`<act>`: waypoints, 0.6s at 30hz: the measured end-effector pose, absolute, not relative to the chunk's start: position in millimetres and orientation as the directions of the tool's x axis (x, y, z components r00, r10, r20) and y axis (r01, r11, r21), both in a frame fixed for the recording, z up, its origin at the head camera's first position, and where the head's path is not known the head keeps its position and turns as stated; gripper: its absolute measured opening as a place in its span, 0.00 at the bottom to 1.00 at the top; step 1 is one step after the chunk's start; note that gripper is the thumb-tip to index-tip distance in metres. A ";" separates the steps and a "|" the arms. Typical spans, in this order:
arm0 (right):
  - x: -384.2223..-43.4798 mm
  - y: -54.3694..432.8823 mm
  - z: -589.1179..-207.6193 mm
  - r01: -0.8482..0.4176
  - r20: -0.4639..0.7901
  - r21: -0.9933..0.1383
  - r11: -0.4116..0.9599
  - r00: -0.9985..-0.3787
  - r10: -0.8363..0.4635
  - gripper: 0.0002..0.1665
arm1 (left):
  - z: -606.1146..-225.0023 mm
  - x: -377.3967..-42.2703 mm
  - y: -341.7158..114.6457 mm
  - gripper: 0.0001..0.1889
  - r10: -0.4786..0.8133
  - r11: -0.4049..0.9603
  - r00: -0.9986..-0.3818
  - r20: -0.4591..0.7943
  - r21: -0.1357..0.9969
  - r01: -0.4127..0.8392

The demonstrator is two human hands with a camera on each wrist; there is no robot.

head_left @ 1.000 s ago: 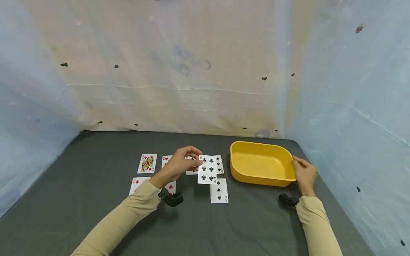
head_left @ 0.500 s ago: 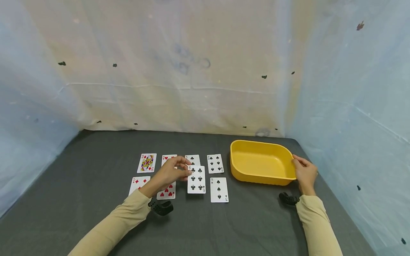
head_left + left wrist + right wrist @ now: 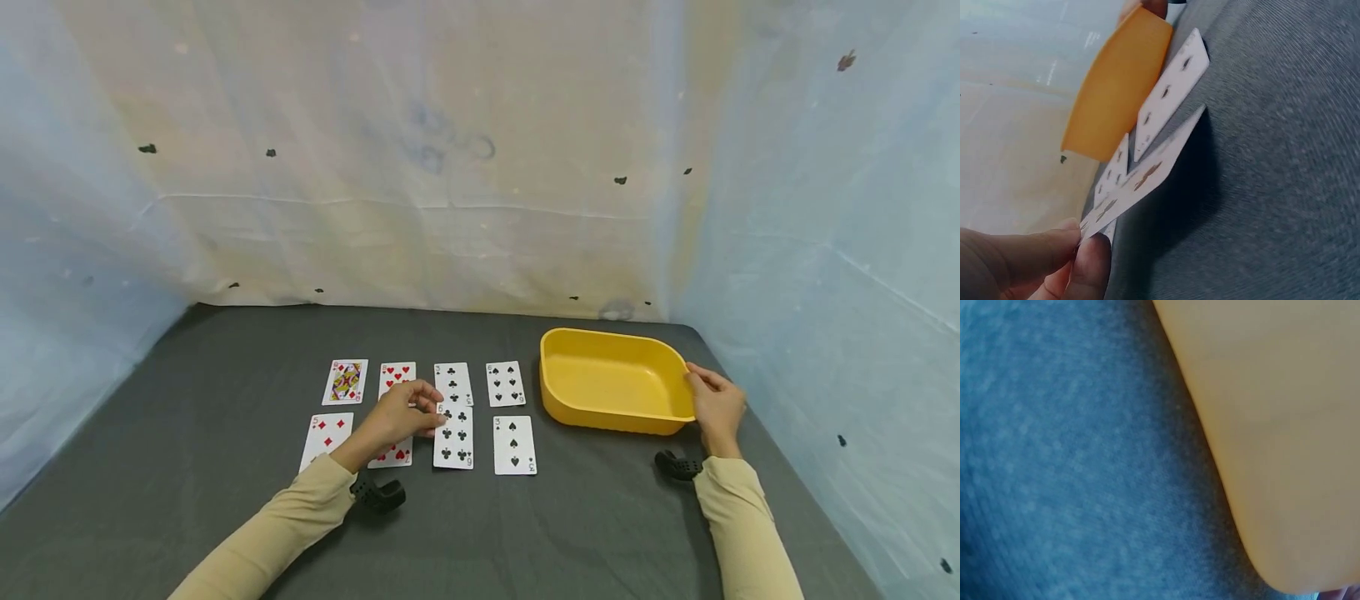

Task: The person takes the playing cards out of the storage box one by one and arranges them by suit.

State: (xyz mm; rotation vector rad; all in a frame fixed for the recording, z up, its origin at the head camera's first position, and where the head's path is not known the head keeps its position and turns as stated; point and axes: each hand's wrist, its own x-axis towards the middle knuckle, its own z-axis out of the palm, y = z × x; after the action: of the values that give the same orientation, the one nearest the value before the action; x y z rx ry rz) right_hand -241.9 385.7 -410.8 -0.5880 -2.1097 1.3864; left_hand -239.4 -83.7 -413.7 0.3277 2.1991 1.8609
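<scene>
My left hand [image 3: 402,417] pinches the six of clubs [image 3: 454,440] by its upper left corner, between thumb and fingers. In the left wrist view this playing card [image 3: 1141,178] is tilted just over the cloth, with a shadow under it. Behind it lies another clubs card [image 3: 453,380], and the three of spades [image 3: 513,446] is to its right. Beneath my left hand a hearts card [image 3: 392,456] is partly covered. At the right, my right hand [image 3: 716,410] grips the rim of a yellow plastic tub [image 3: 617,419], whose inside shows no cards.
Along the back row lie the queen of diamonds [image 3: 346,382], a hearts card [image 3: 397,374] and a six of spades [image 3: 506,384]. Front left is the five of diamonds [image 3: 327,435], partly behind my sleeve. A dark grey cloth [image 3: 570,533] covers the table; pale sheeting hangs behind and beside it.
The left hand has carried the six of clubs left and down, from over the spades cards to the spot in front of the back-row clubs card. The right hand and tub stay put.
</scene>
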 end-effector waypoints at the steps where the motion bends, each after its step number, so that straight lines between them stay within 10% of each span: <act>1: -241.9 385.4 -410.7 0.063 0.200 -0.925 0.374 -0.757 0.622 0.21 | -414.8 -239.2 -83.4 0.14 0.318 0.170 -0.947 -0.037 0.985 0.018; 18: -250.5 379.4 -412.0 0.069 0.205 -0.920 0.386 -0.755 0.623 0.21 | -418.7 -235.6 -78.0 0.11 0.225 0.361 -0.973 0.041 0.924 0.122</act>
State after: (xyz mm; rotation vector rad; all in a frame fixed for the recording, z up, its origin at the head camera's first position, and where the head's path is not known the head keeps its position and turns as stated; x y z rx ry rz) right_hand -250.5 379.4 -412.0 -0.5917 -2.1177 1.3693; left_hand -235.6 -78.0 -418.7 0.3222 2.5139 1.6948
